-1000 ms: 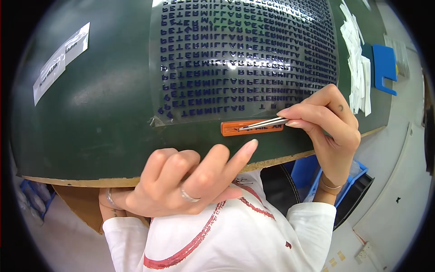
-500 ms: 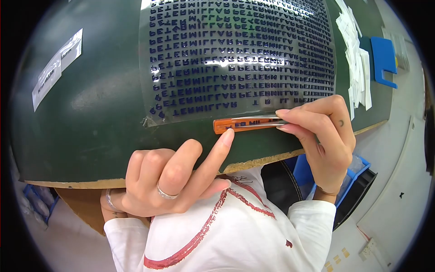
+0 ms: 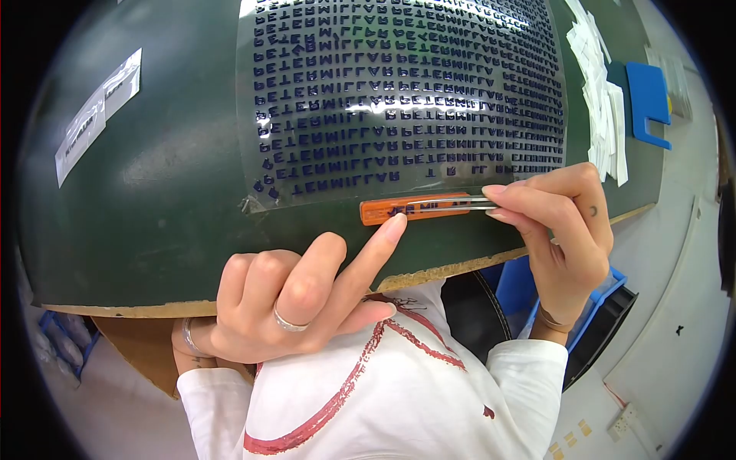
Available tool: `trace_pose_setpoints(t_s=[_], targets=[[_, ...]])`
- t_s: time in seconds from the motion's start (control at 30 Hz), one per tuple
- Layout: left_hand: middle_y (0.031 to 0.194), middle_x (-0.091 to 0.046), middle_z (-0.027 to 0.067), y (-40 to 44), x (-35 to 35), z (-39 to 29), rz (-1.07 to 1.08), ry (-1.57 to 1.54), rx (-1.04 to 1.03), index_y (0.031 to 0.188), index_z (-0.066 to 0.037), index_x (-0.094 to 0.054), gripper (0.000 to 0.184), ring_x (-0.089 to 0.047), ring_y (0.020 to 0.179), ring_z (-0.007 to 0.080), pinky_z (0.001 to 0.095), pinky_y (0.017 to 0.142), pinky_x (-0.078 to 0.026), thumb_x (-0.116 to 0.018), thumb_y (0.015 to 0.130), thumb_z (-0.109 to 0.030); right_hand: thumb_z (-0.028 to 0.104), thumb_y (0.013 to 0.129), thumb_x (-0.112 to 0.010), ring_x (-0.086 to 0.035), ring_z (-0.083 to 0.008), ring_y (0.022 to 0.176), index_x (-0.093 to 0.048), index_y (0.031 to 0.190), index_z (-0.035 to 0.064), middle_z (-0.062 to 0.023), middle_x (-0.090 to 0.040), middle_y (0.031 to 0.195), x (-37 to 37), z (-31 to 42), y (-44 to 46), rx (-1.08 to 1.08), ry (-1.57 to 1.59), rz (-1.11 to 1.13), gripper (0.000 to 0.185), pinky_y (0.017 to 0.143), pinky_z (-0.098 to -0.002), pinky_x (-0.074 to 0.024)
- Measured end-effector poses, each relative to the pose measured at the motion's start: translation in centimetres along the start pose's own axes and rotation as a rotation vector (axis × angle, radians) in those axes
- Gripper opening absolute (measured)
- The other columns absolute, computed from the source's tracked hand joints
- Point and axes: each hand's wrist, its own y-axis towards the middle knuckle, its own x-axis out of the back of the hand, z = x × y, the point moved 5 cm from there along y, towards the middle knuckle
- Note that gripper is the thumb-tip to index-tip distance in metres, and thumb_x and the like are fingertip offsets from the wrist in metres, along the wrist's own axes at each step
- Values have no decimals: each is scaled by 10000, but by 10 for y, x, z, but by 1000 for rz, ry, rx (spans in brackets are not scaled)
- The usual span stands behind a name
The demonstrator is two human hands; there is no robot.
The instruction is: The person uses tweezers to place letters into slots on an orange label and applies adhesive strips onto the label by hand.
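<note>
Flat on the green table lies a small orange plate [image 3: 376,212] with dark letters on it. My left hand [image 3: 295,299] has its index finger stretched out, the tip at the plate's lower edge by the letters, the other fingers bent and holding nothing. My right hand [image 3: 563,230] pinches metal tweezers [image 3: 479,202], whose arms reach left over the plate. Whether the tweezer tips hold a letter cannot be made out. Just beyond the plate lies a clear sheet [image 3: 249,153] with rows of dark letters.
At the far left are clear labelled strips [image 3: 80,142]. White paper strips [image 3: 602,100] are piled right of the sheet, beside a blue plastic piece [image 3: 648,107]. The table's worn edge [image 3: 138,312] runs near my body. Blue crates stand below.
The view has shifted. My left index finger has come onto the plate's lower edge, and my right hand has drawn slightly right with the tweezers, whose arms spread and then came closer together.
</note>
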Motion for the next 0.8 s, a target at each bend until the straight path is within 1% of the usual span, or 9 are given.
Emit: trace_pose_setpoints(t_s=[0.13, 0.23, 0.4, 0.53, 0.63, 0.8], targets=[[915, -443, -40, 0, 0, 1, -2, -44, -5, 1134, -246, -733, 478, -340, 629, 100, 245, 560, -332, -350, 1015, -506, -9, 650, -763, -580, -168, 714, -723, 849, 45, -40, -565, 775, 2, -2, -1, -19, -12, 5, 210, 598, -253, -470], [912, -445, -38, 0, 1, 1, -2, -66, -2, 1124, -237, -737, 486, -339, 628, 101, 246, 556, -333, -345, 1018, -504, -2, 657, -754, -583, -166, 719, -730, 856, 50, -34, -563, 771, 0, 3, 2, 38, -29, 45, 207, 597, -254, -473], [907, -450, -35, -1, 1, 2, -15, -50, -7, 1101, -217, -745, 500, -340, 626, 100, 243, 543, -336, -339, 1023, -498, 14, 662, -746, -584, -165, 718, -736, 857, 53, -31, -561, 765, 0, 7, 0, 57, -63, 57, 198, 596, -255, -476], [906, -451, -34, -1, 2, 2, -18, -45, -26, 1091, -212, -748, 500, -342, 624, 98, 239, 536, -337, -338, 1026, -491, 26, 669, -739, -583, -165, 709, -738, 849, 52, -32, -567, 773, 1, 8, -3, 44, -83, 56, 182, 593, -261, -474], [907, -453, -34, -1, 3, 2, -19, -45, -30, 1090, -213, -748, 496, -342, 622, 97, 238, 532, -338, -337, 1028, -485, 30, 670, -740, -578, -165, 698, -740, 846, 53, -31, -572, 782, 0, 3, -2, -48, 23, 53, 178, 589, -267, -469], [908, -458, -35, 0, 2, 2, -21, -22, -33, 1099, -225, -742, 481, -346, 614, 93, 238, 527, -337, -338, 1031, -477, 29, 667, -750, -574, -164, 695, -736, 853, 53, -34, -572, 783, -5, 4, 0, -43, -2, 75, 187, 582, -268, -461]])
